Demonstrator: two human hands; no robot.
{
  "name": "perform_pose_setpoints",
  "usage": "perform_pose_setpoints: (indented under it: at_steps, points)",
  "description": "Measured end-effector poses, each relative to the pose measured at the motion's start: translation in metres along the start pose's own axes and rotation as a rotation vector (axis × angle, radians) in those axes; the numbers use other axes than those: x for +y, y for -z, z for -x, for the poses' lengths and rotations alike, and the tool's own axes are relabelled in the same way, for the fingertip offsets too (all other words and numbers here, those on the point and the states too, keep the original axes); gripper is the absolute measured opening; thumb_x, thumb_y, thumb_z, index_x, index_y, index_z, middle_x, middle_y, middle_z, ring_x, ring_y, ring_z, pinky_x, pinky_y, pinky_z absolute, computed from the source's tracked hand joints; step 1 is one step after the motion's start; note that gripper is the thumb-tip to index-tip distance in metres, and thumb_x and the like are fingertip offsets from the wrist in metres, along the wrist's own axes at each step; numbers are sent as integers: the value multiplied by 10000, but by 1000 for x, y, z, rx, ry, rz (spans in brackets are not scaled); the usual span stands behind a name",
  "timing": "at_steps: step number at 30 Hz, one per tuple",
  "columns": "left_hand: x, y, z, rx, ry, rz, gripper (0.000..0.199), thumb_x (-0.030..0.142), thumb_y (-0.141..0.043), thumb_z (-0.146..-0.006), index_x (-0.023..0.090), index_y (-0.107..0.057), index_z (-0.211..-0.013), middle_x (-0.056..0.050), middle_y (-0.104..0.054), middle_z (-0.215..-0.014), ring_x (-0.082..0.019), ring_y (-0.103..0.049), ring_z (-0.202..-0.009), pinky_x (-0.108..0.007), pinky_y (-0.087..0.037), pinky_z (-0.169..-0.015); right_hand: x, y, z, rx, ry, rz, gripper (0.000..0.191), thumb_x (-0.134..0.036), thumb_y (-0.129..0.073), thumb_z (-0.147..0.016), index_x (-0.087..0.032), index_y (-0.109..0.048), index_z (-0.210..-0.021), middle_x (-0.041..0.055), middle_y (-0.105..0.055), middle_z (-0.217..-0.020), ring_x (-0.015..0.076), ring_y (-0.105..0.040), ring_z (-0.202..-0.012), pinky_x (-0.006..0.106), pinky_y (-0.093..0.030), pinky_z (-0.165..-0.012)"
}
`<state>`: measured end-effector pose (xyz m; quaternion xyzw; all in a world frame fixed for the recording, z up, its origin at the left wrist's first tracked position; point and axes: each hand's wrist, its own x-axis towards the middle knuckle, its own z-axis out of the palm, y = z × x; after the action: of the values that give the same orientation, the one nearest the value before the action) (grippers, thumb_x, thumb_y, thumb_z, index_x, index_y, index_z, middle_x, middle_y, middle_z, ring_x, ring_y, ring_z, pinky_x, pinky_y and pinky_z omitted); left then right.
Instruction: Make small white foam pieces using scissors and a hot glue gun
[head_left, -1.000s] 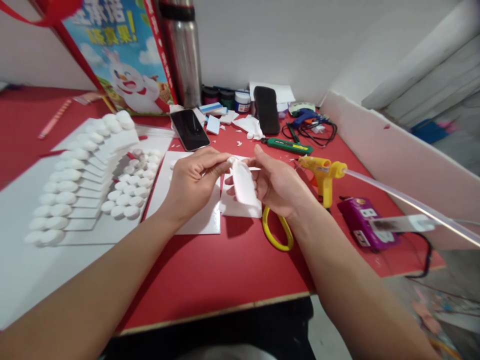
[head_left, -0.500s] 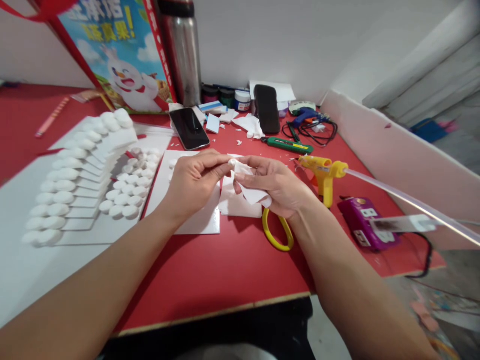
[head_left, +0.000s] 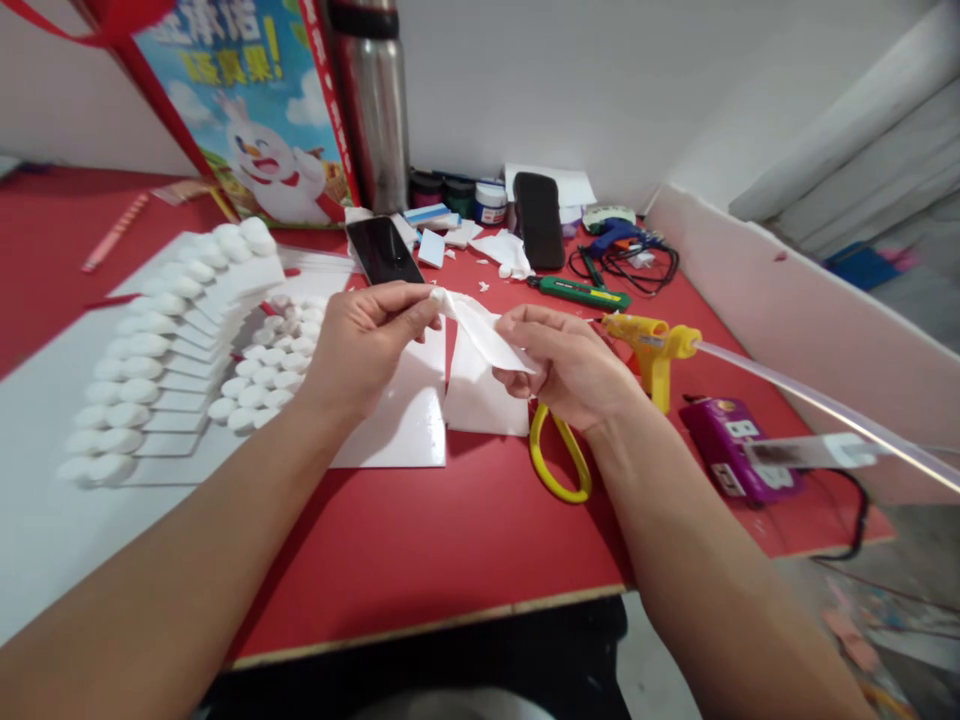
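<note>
A thin, soft white sheet [head_left: 481, 332], like tissue or fine paper, is stretched between my two hands above the red table. My left hand [head_left: 367, 345] pinches its narrow, bunched end between thumb and fingertips. The wider end is gripped by my right hand [head_left: 566, 362], its fingers curled. Below them lie a white board [head_left: 397, 425], partly covered by my left hand, and a smaller white piece [head_left: 486, 402]. A yellow loop handle [head_left: 581, 485] sits by my right wrist; the rest of that tool is hidden.
At left, white round discs [head_left: 142, 390] line overlapping white cards, with more loose discs [head_left: 251, 395] alongside. Toward the back are phones, paint jars, paper scraps, a steel bottle [head_left: 379, 120] and a green cutter [head_left: 579, 293]. A yellow glue gun [head_left: 651, 350] and purple box [head_left: 724, 440] stand at right.
My left hand has moved left, away from my right hand, drawing the crumpled white sheet out into a longer strip. Both hands keep hold of it.
</note>
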<state>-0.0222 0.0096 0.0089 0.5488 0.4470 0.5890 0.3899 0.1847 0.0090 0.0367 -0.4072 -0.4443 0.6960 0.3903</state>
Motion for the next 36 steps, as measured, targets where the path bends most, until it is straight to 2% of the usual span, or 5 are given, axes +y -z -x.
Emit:
perform_pose_setpoints:
  at_steps: [7,13,17,27,36]
  points:
    - [7,-1,2,-19,-81,-191,80,222,-748,-857,216,-817,-815,-17,-740,-782,-156,-625,-717,-275,-522,-689,6,4,-4,103,215,393,177,-182,-812,-698,-176,-636,-718,-11,-665,-624,104,-612,-546,217,-462,-512]
    - [16,-4,7,-220,-229,-271,113,246,-722,-913,202,-822,-886,-34,-742,-843,-171,-655,-793,-298,-522,-770,0,0,-6,10,-5,-24,456,-648,-728,-828,-214,-659,-951,90,-756,-896,221,-737,-802,360,-621,-713]
    - [14,-6,9,-247,-304,-336,147,239,-689,-947,206,-832,-940,-37,-746,-828,-171,-658,-787,-297,-506,-750,3,-8,-2,-139,-29,50,447,-600,-783,-809,-199,-702,-990,60,-742,-864,173,-681,-690,296,-557,-616]
    - [17,-11,13,-237,-186,-301,155,286,-709,-928,213,-833,-870,-32,-770,-862,-169,-667,-801,-282,-509,-748,10,1,-1,-106,101,234,348,-501,-815,-811,-161,-744,-780,-5,-637,-723,79,-470,-578,239,-313,-507]
    - [9,-19,18,-111,-59,-233,114,235,-721,-891,217,-829,-856,-1,-721,-732,-144,-587,-657,-275,-479,-635,14,-14,1,203,275,398,375,-516,-852,-764,-164,-727,-799,35,-729,-727,100,-500,-564,249,-332,-505]
